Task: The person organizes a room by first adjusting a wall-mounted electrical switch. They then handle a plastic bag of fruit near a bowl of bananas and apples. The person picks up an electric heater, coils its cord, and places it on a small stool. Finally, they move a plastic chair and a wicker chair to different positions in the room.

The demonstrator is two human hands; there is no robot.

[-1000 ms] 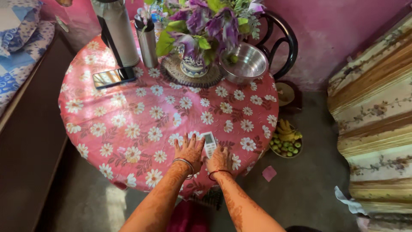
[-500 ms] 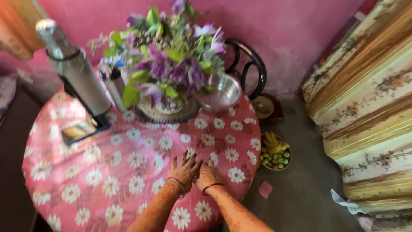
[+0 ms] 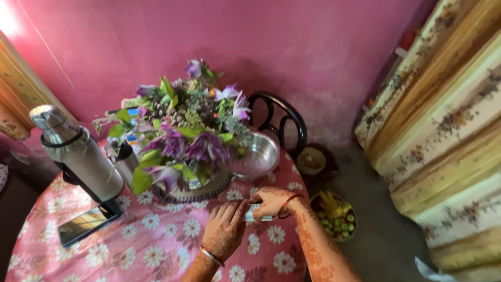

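The person's two hands meet over the near right part of a round table [image 3: 156, 250] covered in a pink cloth printed with white daisies. The right hand [image 3: 274, 201] lies with its fingers curled over a small white remote [image 3: 255, 214], of which only a pale sliver shows between the hands; the fingers are closed on it, pressing it to the cloth. The left hand [image 3: 225, 230] sits at about 8 o'clock from the right one, fingers together and extended, their tips touching the remote's left end. Whether the left hand actually grips it or only rests against it cannot be told. Both hands and forearms carry henna patterns; a thin bangle rings each wrist.

At 11 o'clock from the hands stands a vase of purple and white flowers [image 3: 185, 136] with green leaves, set on a woven round mat [image 3: 193, 192]. Just at 12 o'clock from the right hand sits a steel bowl [image 3: 255, 155], near the table's far edge. Well to the left, at 9 to 10 o'clock, a tall steel flask [image 3: 75, 151] stands upright, a smaller dark-capped bottle [image 3: 124, 162] beside it, and a dark phone [image 3: 86, 225] lies flat in front of the flask.

Off the table, at 3 o'clock from the hands, a basket of bananas and green fruit [image 3: 334, 215] rests on the floor. A black chair back [image 3: 279, 120] rises behind the bowl against the pink wall.
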